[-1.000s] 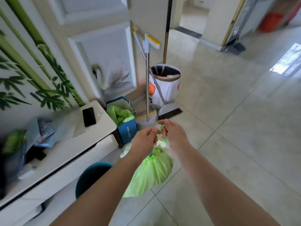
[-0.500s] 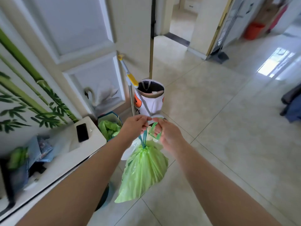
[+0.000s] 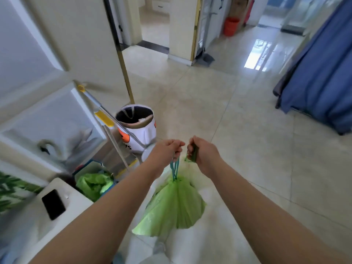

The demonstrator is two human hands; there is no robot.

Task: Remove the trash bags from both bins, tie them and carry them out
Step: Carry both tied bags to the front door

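A green trash bag (image 3: 175,206) was held up off the tiled floor (image 3: 247,149), in front of the person and between the two forearms. Its neck was gathered shut, and it was hung from a blue drawstring (image 3: 175,167). The drawstring was gripped by the left hand (image 3: 167,151), whose fingers (image 3: 178,144) were curled tight round the loops. Just beside it, the fingers of the right hand (image 3: 204,155) were clamped on a short green strip (image 3: 193,156); whether that strip was joined to the bag could not be told.

A blue bin (image 3: 89,166) with a second green bag (image 3: 93,184) in it was seen to the left, against a white tabletop (image 3: 76,204) on which a dark phone (image 3: 53,203) was laid flat. Behind the hands, a round white bin (image 3: 144,134) with an orange print and a dark lining was stood near a pale door (image 3: 57,44), with a yellow-tipped handle (image 3: 106,115) leaned across its front. An orange bucket (image 3: 231,26) was seen far down the hall, and blue cloth (image 3: 323,73) was hung at the right.
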